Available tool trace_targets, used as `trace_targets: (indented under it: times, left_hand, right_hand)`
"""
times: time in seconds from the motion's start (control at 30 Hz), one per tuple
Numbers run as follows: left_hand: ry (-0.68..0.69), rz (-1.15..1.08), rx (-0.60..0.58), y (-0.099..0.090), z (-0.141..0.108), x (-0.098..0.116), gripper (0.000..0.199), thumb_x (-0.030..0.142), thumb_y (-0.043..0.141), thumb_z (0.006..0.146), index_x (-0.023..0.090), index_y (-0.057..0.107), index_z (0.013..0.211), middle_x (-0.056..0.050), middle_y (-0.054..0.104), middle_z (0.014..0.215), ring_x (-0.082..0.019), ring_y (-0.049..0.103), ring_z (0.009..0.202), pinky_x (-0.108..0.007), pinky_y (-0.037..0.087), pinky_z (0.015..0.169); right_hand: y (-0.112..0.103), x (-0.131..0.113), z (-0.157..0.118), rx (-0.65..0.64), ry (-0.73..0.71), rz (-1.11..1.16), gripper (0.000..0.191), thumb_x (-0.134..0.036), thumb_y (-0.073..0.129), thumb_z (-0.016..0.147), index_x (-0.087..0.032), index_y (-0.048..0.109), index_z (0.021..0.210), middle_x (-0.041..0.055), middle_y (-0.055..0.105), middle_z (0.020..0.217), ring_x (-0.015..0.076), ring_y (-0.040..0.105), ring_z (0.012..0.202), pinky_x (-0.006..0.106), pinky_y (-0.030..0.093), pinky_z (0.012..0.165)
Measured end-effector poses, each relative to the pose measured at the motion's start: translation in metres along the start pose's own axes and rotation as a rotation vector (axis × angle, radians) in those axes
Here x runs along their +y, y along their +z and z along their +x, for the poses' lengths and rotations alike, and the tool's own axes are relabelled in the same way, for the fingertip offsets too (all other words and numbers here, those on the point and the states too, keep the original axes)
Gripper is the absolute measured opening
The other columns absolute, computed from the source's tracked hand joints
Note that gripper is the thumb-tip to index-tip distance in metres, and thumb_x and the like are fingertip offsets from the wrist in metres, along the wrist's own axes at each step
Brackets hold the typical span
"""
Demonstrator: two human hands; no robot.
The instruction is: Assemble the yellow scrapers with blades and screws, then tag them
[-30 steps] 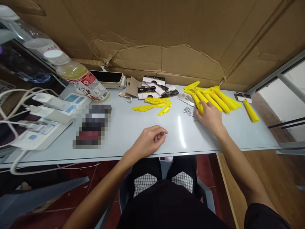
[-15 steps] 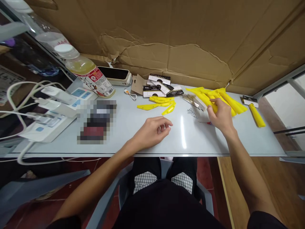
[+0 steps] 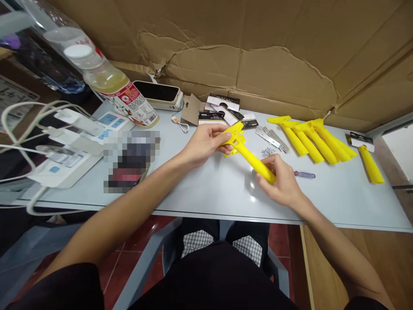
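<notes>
A yellow plastic scraper handle [image 3: 253, 160] is held slanting above the table between both hands. My left hand [image 3: 206, 144] pinches its wide head, while my right hand [image 3: 280, 181] is closed around the lower end of its grip. Flat yellow plates lie mostly hidden behind the left hand and the head. Just beyond the right hand are a heap of small screws [image 3: 267, 153] and several flat metal blades [image 3: 272, 138]. A screwdriver [image 3: 305, 175] with a clear handle rests beside the right hand. More yellow scraper handles [image 3: 318, 140] lie in a row behind it.
At the far right lies another yellow scraper [image 3: 371, 165] with a black-and-white card. Printed packets [image 3: 222, 107] and a pale boxy device [image 3: 158, 95] sit along the cardboard wall. A drink bottle [image 3: 122, 92], a cabled power strip [image 3: 61, 168] and a blurred-out object [image 3: 132, 161] occupy the left.
My right hand has taken one yellow scraper handle from the row and brought it left. My left hand has moved up and now grips its head. The view has shifted slightly.
</notes>
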State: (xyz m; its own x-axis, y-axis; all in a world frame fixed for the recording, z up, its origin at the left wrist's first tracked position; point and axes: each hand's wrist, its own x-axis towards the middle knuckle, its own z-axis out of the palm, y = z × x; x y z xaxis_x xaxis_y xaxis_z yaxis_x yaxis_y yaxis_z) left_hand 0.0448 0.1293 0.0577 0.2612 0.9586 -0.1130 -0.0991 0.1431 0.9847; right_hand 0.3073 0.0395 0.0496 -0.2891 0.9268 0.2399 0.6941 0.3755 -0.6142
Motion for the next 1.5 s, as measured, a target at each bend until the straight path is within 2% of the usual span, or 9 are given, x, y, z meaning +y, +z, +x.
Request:
trace_targets:
  times: [0.13,0.27,0.43,0.57,0.7,0.9,1.13,1.3,1.5]
  left_hand:
    - [-0.048,0.086,-0.115,-0.003,-0.005,-0.002,0.032,0.03,0.091,0.087,0.008,0.078,0.105,-0.01,0.081,0.087,-0.015,0.075,0.064,-0.027,0.064,0.06]
    - [-0.086,0.128,-0.176,0.003,-0.012,-0.001,0.044,0.04,0.097,0.08,0.009,0.077,0.103,-0.006,0.079,0.077,-0.017,0.076,0.063,-0.029,0.064,0.062]
    - [-0.13,0.151,-0.183,0.008,-0.015,-0.002,0.045,0.049,0.085,0.093,0.01,0.078,0.113,-0.006,0.078,0.074,-0.018,0.077,0.065,-0.029,0.064,0.067]
    - [0.035,0.425,-0.069,0.0,-0.01,-0.001,0.039,0.047,0.064,0.105,0.013,0.081,0.111,-0.011,0.084,0.096,-0.014,0.07,0.058,-0.028,0.056,0.056]
    - [0.34,0.843,0.056,-0.011,-0.005,-0.002,0.027,0.034,0.067,0.097,0.015,0.084,0.104,-0.006,0.085,0.095,-0.012,0.064,0.061,-0.029,0.053,0.067]
    - [0.273,0.996,-0.071,-0.008,-0.008,-0.008,0.027,0.033,0.067,0.096,0.016,0.087,0.102,-0.004,0.082,0.081,-0.015,0.064,0.063,-0.031,0.05,0.073]
    - [0.256,1.111,-0.212,-0.006,-0.012,-0.011,0.034,0.039,0.082,0.093,0.015,0.085,0.118,-0.009,0.082,0.103,-0.023,0.069,0.083,-0.039,0.053,0.089]
    - [0.258,1.201,-0.225,-0.007,-0.011,-0.015,0.03,0.03,0.079,0.097,0.013,0.084,0.122,-0.013,0.077,0.107,-0.03,0.07,0.102,-0.045,0.053,0.099]
    - [0.245,1.19,-0.225,-0.006,-0.01,-0.018,0.027,0.03,0.077,0.099,0.014,0.082,0.12,-0.011,0.075,0.105,-0.03,0.069,0.104,-0.045,0.053,0.101]
  right_hand:
    - [0.002,0.002,0.005,-0.256,0.154,0.223,0.034,-0.041,0.074,0.091,-0.026,0.055,0.116,-0.0002,0.074,0.089,0.0169,0.063,0.066,0.035,0.051,0.064]
    - [0.003,-0.004,0.018,-0.347,0.267,0.403,0.05,-0.049,0.079,0.093,-0.023,0.059,0.13,0.0006,0.077,0.088,0.016,0.064,0.063,0.035,0.054,0.065]
    - [0.008,-0.011,0.026,-0.484,0.359,0.633,0.036,-0.048,0.083,0.091,-0.021,0.072,0.11,-0.0016,0.07,0.081,0.0112,0.056,0.057,0.031,0.049,0.054]
    - [0.003,-0.005,0.02,-0.452,0.424,0.608,0.031,-0.045,0.082,0.091,-0.02,0.073,0.106,-0.0028,0.066,0.075,0.0103,0.055,0.052,0.028,0.043,0.047]
    - [-0.007,-0.001,0.013,-0.395,0.484,0.509,0.026,-0.043,0.081,0.09,-0.021,0.069,0.097,-0.0031,0.064,0.072,0.0106,0.056,0.049,0.028,0.044,0.043]
    - [0.0,-0.005,0.01,-0.445,0.49,0.452,0.024,-0.041,0.077,0.093,-0.02,0.07,0.1,-0.003,0.065,0.068,0.0127,0.06,0.043,0.03,0.047,0.041]
    - [0.012,-0.002,0.004,-0.369,0.485,0.443,0.039,-0.047,0.079,0.091,-0.018,0.07,0.116,-0.0001,0.073,0.076,0.0163,0.065,0.045,0.032,0.049,0.037]
    - [0.012,-0.007,0.003,-0.295,0.434,0.35,0.033,-0.043,0.074,0.092,-0.017,0.073,0.112,0.0011,0.075,0.075,0.0156,0.066,0.051,0.033,0.05,0.049]
    - [0.017,-0.012,0.003,-0.256,0.352,0.185,0.036,-0.052,0.077,0.089,-0.018,0.073,0.101,-0.0003,0.071,0.069,0.016,0.064,0.058,0.035,0.049,0.061]
